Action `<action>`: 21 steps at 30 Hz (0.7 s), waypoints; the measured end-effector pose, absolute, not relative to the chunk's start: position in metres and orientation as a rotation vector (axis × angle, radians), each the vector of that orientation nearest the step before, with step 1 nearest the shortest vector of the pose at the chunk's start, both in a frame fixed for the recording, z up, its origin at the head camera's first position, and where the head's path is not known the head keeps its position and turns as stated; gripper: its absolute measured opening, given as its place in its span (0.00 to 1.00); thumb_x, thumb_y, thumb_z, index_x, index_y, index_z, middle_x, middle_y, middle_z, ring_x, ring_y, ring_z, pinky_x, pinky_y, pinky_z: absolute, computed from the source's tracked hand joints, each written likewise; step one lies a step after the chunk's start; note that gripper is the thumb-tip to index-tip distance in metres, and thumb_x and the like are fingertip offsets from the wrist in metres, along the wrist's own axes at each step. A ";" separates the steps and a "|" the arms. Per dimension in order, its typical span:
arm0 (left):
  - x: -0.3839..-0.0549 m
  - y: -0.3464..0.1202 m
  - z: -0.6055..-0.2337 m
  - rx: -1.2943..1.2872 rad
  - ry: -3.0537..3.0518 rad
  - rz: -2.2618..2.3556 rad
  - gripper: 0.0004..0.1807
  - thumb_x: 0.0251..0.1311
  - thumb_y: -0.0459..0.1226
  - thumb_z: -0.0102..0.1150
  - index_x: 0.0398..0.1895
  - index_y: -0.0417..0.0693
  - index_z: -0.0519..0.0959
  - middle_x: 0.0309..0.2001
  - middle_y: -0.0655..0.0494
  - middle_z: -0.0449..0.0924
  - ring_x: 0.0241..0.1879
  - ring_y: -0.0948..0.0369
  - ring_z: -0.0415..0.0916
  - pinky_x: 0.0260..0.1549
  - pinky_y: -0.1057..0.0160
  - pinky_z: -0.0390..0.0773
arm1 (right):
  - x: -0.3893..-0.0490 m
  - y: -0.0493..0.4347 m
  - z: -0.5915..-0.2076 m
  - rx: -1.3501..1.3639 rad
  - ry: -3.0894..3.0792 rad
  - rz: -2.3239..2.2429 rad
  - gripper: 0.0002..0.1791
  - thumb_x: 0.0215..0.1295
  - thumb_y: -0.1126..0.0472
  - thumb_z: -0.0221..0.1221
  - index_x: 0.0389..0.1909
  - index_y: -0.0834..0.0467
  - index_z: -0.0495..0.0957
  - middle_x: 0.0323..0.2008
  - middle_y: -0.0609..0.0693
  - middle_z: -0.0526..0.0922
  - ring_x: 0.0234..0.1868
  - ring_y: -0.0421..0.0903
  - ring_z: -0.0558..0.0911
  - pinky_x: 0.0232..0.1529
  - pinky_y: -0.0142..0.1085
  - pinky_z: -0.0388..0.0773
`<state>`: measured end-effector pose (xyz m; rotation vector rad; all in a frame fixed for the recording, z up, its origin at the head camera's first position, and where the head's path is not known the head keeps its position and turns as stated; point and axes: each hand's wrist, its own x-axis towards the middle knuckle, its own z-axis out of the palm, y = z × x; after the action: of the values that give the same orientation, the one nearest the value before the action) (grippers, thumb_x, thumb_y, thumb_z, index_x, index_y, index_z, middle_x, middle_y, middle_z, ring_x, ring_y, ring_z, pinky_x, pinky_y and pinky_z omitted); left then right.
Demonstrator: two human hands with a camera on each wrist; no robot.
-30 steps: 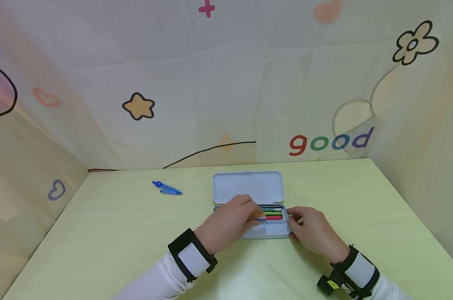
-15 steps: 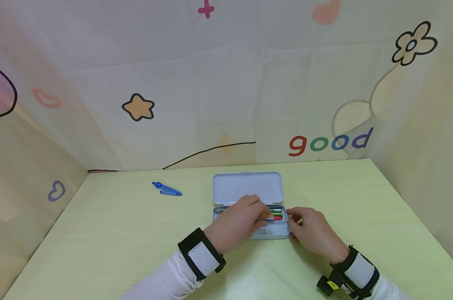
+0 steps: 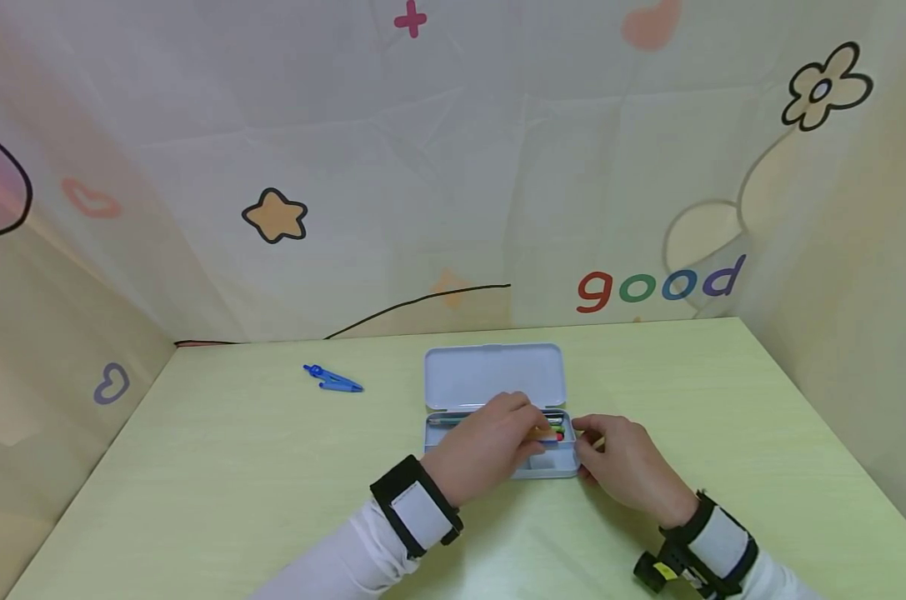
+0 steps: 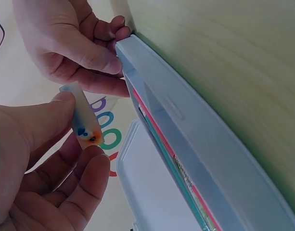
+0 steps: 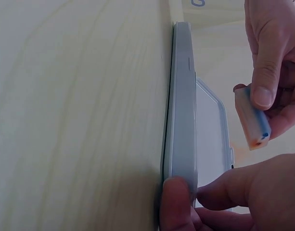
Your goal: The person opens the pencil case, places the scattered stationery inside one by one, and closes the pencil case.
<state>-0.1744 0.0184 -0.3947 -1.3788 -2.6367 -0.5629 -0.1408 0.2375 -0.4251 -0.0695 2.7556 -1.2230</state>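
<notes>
A pale blue pencil case (image 3: pixel 495 377) lies on the table with its lid raised at the back. My left hand (image 3: pixel 486 450) is above the tray and pinches a small block eraser (image 4: pixel 87 118) with a blue and orange print, clear of the case in both wrist views. My right hand (image 3: pixel 628 460) grips the case's right end between thumb and fingers. In the case's rear compartment lie several pencils, among them a red one (image 4: pixel 159 137) and a teal one (image 4: pixel 181 190). My left hand hides part of the tray in the head view.
A blue drawing compass (image 3: pixel 334 378) lies on the table (image 3: pixel 272 467) to the left of the case. Behind stands a printed fabric backdrop (image 3: pixel 453 167). The case's front tray is split by a low divider.
My left hand has moved right over the case with the eraser, covering more of the pencils' right ends and uncovering the tray's left side. My right hand stays in place.
</notes>
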 end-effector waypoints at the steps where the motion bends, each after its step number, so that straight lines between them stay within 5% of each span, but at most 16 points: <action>1: -0.175 0.019 -0.395 -1.378 -2.643 -0.561 0.09 0.70 0.39 0.70 0.49 0.47 0.86 0.42 0.58 0.80 0.41 0.63 0.75 0.44 0.76 0.75 | -0.141 0.237 -0.425 -0.068 2.758 -1.221 0.20 0.75 0.67 0.58 0.63 0.72 0.78 0.35 0.51 0.82 0.26 0.43 0.82 0.27 0.35 0.80; 21: -0.177 0.030 -0.403 -1.364 -2.674 -0.511 0.10 0.70 0.40 0.70 0.50 0.49 0.86 0.42 0.60 0.81 0.43 0.64 0.76 0.49 0.75 0.76 | -0.141 0.237 -0.425 -0.063 2.767 -1.197 0.19 0.76 0.67 0.58 0.63 0.71 0.78 0.35 0.51 0.82 0.26 0.43 0.81 0.28 0.36 0.80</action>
<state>-0.1769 0.0300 -0.4032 -1.3645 -2.6744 -0.5115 -0.1408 0.2371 -0.4246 -0.0634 2.7672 -1.1974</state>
